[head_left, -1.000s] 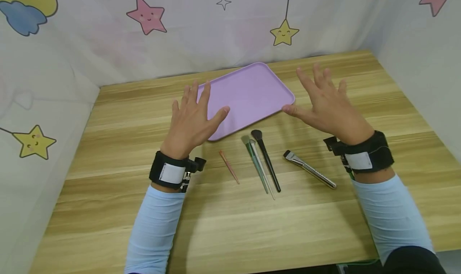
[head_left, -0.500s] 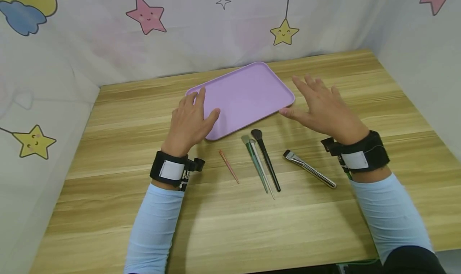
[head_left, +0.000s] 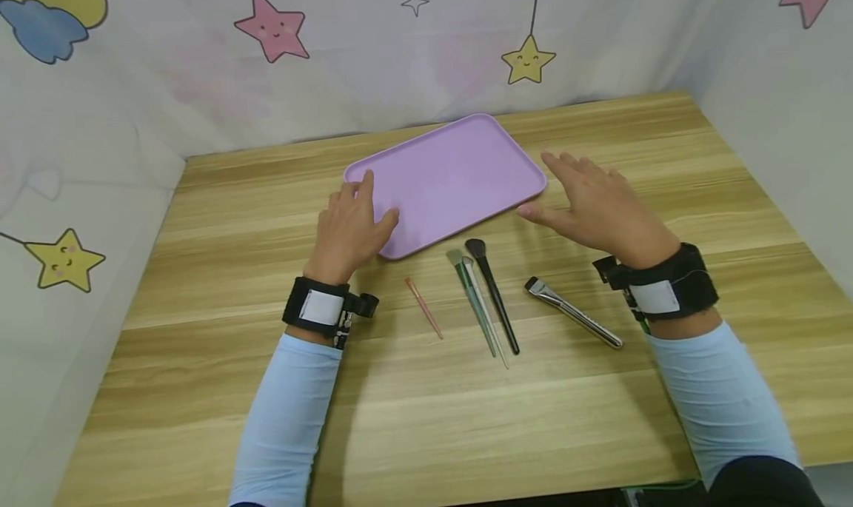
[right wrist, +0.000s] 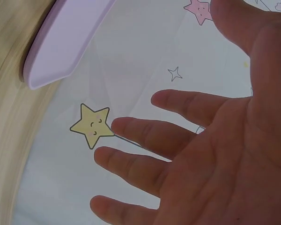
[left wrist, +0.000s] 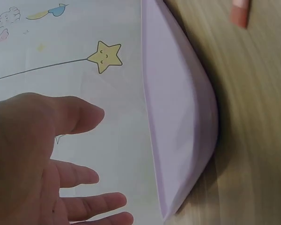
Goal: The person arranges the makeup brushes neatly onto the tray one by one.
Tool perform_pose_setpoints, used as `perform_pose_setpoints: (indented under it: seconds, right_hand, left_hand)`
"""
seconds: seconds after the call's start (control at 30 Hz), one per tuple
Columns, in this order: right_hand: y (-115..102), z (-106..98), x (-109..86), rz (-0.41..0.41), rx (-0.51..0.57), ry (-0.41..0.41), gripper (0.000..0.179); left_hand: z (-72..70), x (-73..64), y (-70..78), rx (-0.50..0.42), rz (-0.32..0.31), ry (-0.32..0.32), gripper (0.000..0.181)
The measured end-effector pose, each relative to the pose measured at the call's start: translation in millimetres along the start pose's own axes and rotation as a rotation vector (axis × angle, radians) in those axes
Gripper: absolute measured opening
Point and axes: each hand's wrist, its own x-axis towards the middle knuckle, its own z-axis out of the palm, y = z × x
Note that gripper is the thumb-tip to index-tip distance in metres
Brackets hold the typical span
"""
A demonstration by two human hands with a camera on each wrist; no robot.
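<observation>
A shallow lilac tray (head_left: pixel 453 178) lies at an angle toward the back of the table. My left hand (head_left: pixel 346 233) is over its left end, fingers extended and thumb spread, holding nothing. Off the tray's right corner, my right hand (head_left: pixel 606 215) hovers with spread fingers and an empty palm, as the right wrist view also shows. In front of the tray lie several makeup brushes: a small pink one (head_left: pixel 423 309), a green one (head_left: pixel 476 307), a thin white-handled one (head_left: pixel 489 322), a black one (head_left: pixel 494 300) and a flat-headed silver one (head_left: pixel 574 313) apart to the right.
The wooden table (head_left: pixel 426 425) meets a white curtain (head_left: pixel 373 63) printed with stars along its back edge. Similar cloth hangs at the left and right sides. The table's front edge runs along the bottom of the head view.
Both hands have come slightly down, their fingers less raised than before. The left hand has shifted a little left across the tray's end. Tray and brushes stay where they were.
</observation>
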Motion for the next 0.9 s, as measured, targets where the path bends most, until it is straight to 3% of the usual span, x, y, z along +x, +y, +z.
perform_pose_setpoints:
  seconds: [0.6, 0.9]
  right_hand:
    - [2, 0, -2.9, 0.011, 0.061, -0.081, 0.092]
    - [3, 3, -6.2, 0.030, 0.086, -0.145, 0.095]
  left_hand:
    - [16.6, 5.0, -16.0, -0.053, -0.105, 0.025, 0.085]
    - [24.2, 7.4, -22.6, -0.042, -0.164, -0.001, 0.086]
